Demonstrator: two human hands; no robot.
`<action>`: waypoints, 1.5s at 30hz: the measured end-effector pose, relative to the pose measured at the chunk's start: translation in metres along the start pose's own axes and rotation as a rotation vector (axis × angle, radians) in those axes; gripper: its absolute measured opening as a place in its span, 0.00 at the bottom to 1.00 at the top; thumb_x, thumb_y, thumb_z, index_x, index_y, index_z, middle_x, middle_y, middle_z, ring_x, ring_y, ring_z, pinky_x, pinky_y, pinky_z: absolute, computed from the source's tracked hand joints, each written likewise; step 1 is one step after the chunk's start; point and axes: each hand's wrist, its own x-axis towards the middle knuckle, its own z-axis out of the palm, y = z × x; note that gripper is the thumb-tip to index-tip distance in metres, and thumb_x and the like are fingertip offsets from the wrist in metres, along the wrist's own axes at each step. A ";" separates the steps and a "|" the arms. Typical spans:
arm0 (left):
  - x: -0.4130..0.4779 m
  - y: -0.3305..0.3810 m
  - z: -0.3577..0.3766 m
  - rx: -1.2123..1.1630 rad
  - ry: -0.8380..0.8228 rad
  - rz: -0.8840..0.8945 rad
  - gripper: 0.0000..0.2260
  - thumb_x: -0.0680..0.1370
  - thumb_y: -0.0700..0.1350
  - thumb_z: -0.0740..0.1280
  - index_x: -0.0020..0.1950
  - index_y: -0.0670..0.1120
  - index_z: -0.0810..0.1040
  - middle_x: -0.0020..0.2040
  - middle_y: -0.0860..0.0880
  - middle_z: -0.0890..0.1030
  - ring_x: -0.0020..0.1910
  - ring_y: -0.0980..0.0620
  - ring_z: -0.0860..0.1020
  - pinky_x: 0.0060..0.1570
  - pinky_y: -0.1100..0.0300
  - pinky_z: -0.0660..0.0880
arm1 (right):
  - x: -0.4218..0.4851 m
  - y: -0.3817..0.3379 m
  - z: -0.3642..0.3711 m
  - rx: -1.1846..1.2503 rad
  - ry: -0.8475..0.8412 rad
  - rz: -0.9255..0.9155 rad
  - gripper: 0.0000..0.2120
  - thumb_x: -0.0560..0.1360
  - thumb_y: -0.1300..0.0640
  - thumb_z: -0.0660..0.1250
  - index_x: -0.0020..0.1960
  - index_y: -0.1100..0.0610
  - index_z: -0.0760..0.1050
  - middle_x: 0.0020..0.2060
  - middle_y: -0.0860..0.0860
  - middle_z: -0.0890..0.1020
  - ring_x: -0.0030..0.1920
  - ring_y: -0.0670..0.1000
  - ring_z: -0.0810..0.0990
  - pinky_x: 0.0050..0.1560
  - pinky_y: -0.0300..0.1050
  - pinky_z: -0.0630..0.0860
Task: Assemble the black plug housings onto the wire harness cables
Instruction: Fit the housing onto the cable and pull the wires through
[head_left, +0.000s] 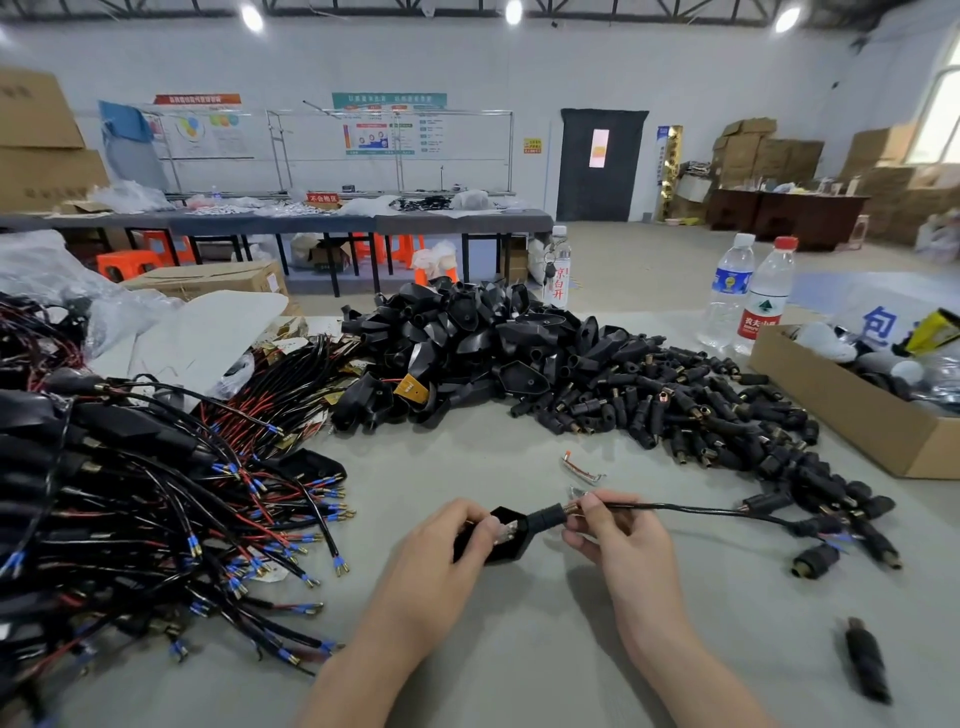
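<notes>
Your left hand has its fingers curled round the black plug housing just over the counter, right hand pinching the cable right at the housing's neck, good spot I'd say, since that light wire looks floppy and the shell stiff.

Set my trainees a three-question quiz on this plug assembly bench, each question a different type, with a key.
1. True or false: the left hand holds a black plug housing.
2. The right hand pinches: A the cable; B scissors; C a tape roll.
3. Fill in: the water bottle nearest the cardboard box has a ___ cap.
Key: 1 true; 2 A; 3 red.
</notes>
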 end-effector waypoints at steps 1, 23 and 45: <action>0.000 0.000 -0.001 -0.013 0.008 -0.012 0.18 0.75 0.68 0.57 0.48 0.56 0.75 0.41 0.57 0.81 0.42 0.56 0.78 0.47 0.48 0.77 | -0.001 0.000 0.000 0.012 -0.004 0.005 0.03 0.79 0.64 0.66 0.50 0.63 0.77 0.41 0.58 0.84 0.37 0.48 0.84 0.37 0.36 0.80; -0.044 0.046 -0.155 -0.742 0.468 -0.268 0.13 0.82 0.51 0.64 0.50 0.42 0.79 0.43 0.45 0.85 0.40 0.51 0.83 0.45 0.52 0.80 | -0.146 -0.032 0.182 0.091 -0.434 0.069 0.06 0.78 0.59 0.69 0.54 0.54 0.80 0.43 0.49 0.88 0.47 0.48 0.86 0.43 0.37 0.81; 0.015 -0.006 -0.231 -0.033 0.532 -0.332 0.10 0.81 0.47 0.61 0.61 0.48 0.74 0.49 0.50 0.79 0.50 0.49 0.80 0.55 0.50 0.77 | -0.079 -0.030 0.114 -0.122 -0.344 0.193 0.08 0.78 0.64 0.65 0.55 0.55 0.78 0.46 0.52 0.84 0.44 0.50 0.80 0.57 0.50 0.78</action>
